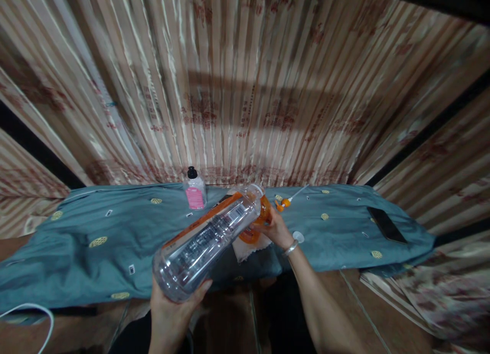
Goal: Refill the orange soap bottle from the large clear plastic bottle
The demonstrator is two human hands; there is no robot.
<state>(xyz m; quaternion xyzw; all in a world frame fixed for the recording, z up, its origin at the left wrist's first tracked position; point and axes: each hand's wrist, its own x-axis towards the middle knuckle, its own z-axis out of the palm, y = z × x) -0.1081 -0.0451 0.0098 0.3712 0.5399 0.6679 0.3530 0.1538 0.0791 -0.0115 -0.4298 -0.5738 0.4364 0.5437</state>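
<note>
My left hand (174, 308) grips the base of a large clear plastic bottle (206, 246) with an orange label. The bottle is tilted, its neck pointing up and to the right. Its mouth reaches an orange translucent bottle (264, 211), around which my right hand (273, 226) is closed. Whether the two mouths touch I cannot tell. An orange pump top (284, 204) with a thin clear tube lies behind my right hand. Near my right wrist sits a white round cap (298, 237). Under the orange bottle is a pale cloth (247, 253), partly hidden.
A small clear bottle (196, 194) with a pink label and black top stands at the back left. On the right a black phone (386, 225) lies on the blue-green bedding (133, 241). Striped curtains (229, 88) hang behind. A white cable (42, 308) curves at lower left.
</note>
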